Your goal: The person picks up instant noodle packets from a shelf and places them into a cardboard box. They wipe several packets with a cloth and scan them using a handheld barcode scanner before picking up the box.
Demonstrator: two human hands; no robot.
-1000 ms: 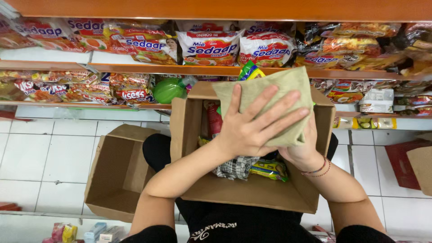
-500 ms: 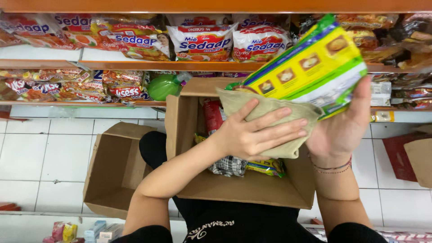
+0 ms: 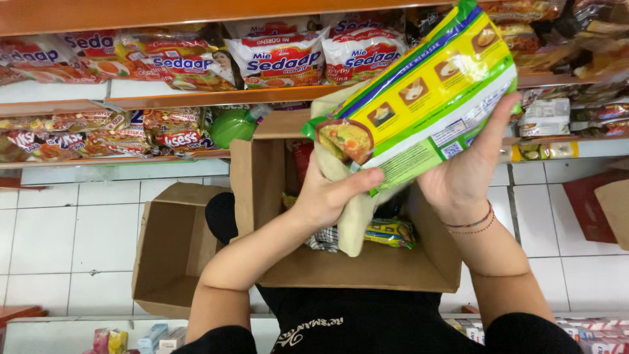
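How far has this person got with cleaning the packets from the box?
Done: the shelves behind already hold rows of noodle packets. In hand: the right hand holds up a green and yellow packet, while the left hand presses a beige cloth against it. Left: a few packets lie in the open cardboard box.

The noodle packet [image 3: 419, 92] I'm holding up covers most of the beige cloth [image 3: 354, 203] behind it and blocks my view of the shelf packets there, and its top corner runs out past the upper edge. My left hand [image 3: 327, 196] hides part of the open cardboard box [image 3: 367, 269], whose contents are mostly out of sight. My right hand's [image 3: 462, 177] fingers vanish behind the packet.
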